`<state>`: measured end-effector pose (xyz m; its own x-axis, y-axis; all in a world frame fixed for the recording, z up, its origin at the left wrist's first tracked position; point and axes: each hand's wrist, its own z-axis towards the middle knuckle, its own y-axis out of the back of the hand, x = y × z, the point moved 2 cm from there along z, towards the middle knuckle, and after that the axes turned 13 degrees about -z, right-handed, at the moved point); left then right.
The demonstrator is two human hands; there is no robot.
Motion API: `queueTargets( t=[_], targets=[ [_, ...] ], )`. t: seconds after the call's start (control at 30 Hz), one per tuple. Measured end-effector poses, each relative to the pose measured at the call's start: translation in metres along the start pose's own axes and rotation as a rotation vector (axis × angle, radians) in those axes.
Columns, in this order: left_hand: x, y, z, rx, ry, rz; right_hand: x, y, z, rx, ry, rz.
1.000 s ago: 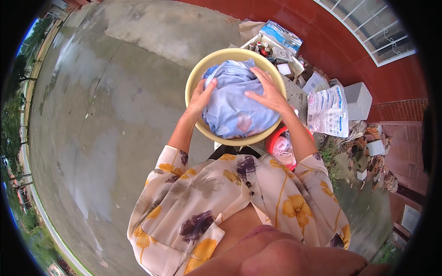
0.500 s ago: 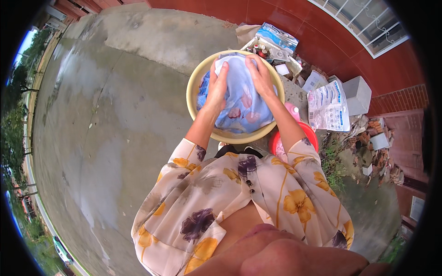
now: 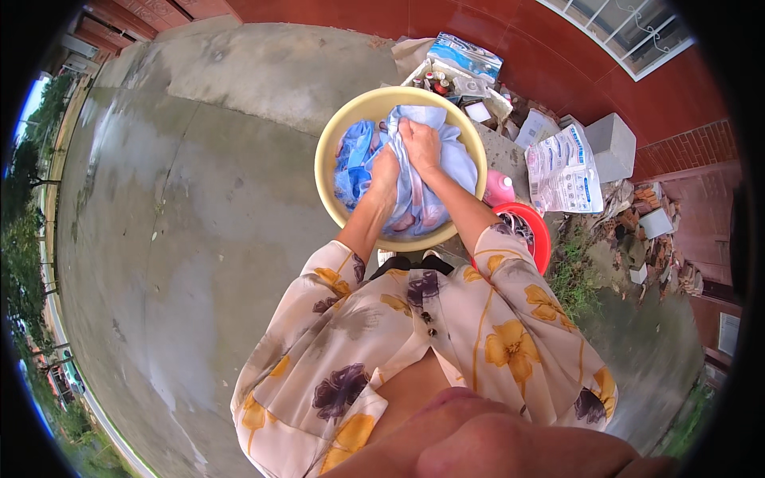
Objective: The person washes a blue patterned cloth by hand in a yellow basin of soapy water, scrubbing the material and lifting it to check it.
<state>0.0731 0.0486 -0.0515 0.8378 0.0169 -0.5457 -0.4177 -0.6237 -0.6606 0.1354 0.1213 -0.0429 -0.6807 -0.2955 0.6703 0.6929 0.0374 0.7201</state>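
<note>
Both my hands are inside a round pale-yellow basin [image 3: 325, 163], gripping a wet light-blue garment [image 3: 458, 163] with pinkish patches. My right hand [image 3: 420, 143] is closed in a fist round a gathered fold of it. Just to its left, my left hand [image 3: 385, 171] is also closed on the cloth, its fingertips partly hidden. A brighter blue patterned cloth [image 3: 355, 151] lies bunched along the basin's left side. The bottom of the basin is hidden under the laundry.
Right of the basin stand a pink bottle [image 3: 499, 188] and a red bucket [image 3: 539, 231]. Beyond are a white printed plastic bag [image 3: 564, 171], a grey block [image 3: 612, 147], a box of bottles [image 3: 446, 80] and brick rubble [image 3: 649, 239] along the red wall [image 3: 550, 72]. Wet concrete [image 3: 199, 239] spreads left.
My hands have drawn closer together and nearer to me, from lying spread on the garment to clenching it. The garment is now bunched up, and more of the blue patterned cloth shows.
</note>
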Motion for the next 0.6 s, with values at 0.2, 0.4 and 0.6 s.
queueTargets(
  t=[0.2, 0.4, 0.6],
  targets=[
    [0.007, 0.118, 0.068, 0.717, -0.106, -0.441, 0.072, 0.001, -0.065, -0.080, 0.403, 0.090],
    [0.008, 0.081, 0.028, 0.877, -0.026, -0.589, 0.088, 0.016, -0.071, -0.008, 0.391, 0.133],
    [-0.121, 0.008, -0.032, 0.091, 0.005, -0.223, -0.005, 0.067, 0.014, 0.273, 0.196, 0.222]
  ],
)
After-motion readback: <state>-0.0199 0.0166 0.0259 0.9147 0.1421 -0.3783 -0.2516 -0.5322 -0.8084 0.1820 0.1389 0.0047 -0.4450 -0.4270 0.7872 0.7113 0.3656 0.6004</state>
